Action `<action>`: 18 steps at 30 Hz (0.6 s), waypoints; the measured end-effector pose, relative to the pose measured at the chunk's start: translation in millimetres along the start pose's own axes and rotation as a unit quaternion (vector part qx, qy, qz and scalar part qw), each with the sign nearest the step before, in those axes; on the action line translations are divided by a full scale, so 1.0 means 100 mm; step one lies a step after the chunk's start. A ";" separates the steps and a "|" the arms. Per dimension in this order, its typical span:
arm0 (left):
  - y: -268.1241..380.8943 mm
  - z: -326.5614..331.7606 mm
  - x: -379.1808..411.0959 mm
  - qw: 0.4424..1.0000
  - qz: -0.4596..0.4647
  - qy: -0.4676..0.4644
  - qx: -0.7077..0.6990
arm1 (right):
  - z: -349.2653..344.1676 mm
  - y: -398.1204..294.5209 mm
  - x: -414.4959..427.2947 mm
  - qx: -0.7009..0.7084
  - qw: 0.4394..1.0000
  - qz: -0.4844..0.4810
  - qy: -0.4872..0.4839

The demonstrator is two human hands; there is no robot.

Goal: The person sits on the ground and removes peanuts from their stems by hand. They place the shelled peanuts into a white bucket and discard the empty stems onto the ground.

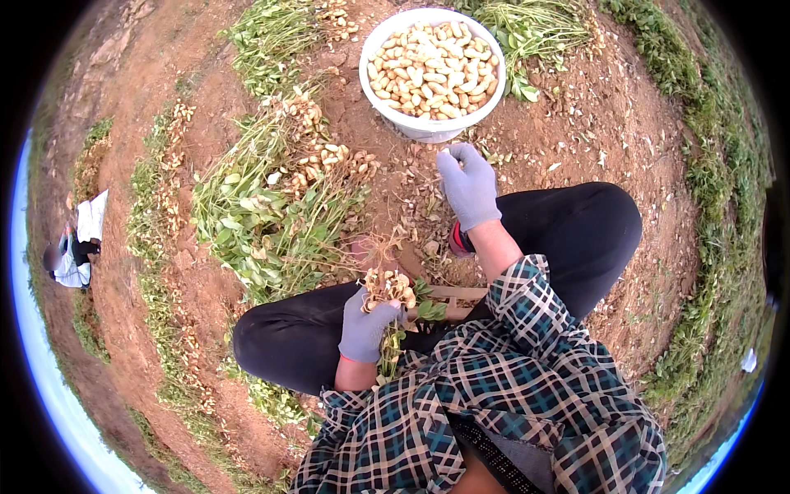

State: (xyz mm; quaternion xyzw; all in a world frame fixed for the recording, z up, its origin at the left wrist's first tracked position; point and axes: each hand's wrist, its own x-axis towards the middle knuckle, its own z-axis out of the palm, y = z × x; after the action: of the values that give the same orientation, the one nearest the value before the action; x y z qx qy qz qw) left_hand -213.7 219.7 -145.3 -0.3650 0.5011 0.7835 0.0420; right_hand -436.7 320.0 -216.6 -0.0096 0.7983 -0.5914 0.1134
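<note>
My left hand (364,328), in a grey glove, is closed around the stems of an uprooted peanut plant. Its cluster of pods (387,289) and thin roots stick up past my fingers, and leafy stems (390,352) hang below toward my shirt. My right hand (470,188), gloved the same way, is just below the near rim of a white plastic bucket (426,131). Its fingers are curled with thumb and forefinger close together; whether a pod is between them cannot be made out. Loose peanut pods (435,71) fill the bucket high.
Pulled peanut plants (259,216) lie heaped at the left, pods toward the bucket. More plants (531,28) lie beyond it. A wooden stool (457,295) shows between my legs. A person (73,256) with a white sack (92,215) is far left. Green rows (719,185) run along the right.
</note>
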 end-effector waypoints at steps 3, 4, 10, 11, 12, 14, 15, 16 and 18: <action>0.15 -0.02 -0.06 0.999 -0.003 -0.035 -0.007 | -0.01 -0.41 0.81 0.064 0.992 0.074 -0.085; 0.21 -0.02 -0.10 0.998 0.001 -0.042 -0.036 | 0.02 -0.55 1.02 0.067 0.989 0.067 -0.113; 0.33 -0.10 -0.19 0.989 0.050 -0.031 -0.136 | -0.43 -0.69 1.56 0.068 0.991 -0.099 -0.060; 0.31 -0.11 -0.20 0.987 0.052 -0.022 -0.153 | -0.51 -0.71 1.36 0.141 0.986 -0.078 -0.043; 0.29 -0.11 -0.20 0.982 0.057 -0.034 -0.178 | -0.55 -0.70 1.14 0.223 0.973 -0.049 -0.031; 0.27 -0.13 -0.12 0.979 0.056 -0.045 -0.193 | -0.60 -0.58 0.66 0.343 0.939 0.021 -0.015; 0.29 -0.14 -0.12 0.979 0.060 -0.048 -0.190 | -0.58 -0.56 0.38 0.331 0.942 0.040 -0.031; 0.29 -0.10 -0.09 0.976 0.051 -0.039 -0.208 | -0.55 -0.49 0.07 0.319 0.944 0.059 -0.060; 0.33 -0.11 -0.09 0.980 0.043 -0.039 -0.188 | -0.40 -0.30 -0.42 0.254 0.930 0.152 -0.217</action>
State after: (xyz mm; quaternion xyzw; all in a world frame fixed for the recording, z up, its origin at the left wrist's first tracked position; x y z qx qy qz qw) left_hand -215.8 197.0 -117.9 -0.3136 0.3579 0.8785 -0.0414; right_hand -406.8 355.1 -170.1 0.0126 0.5691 -0.7338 0.3708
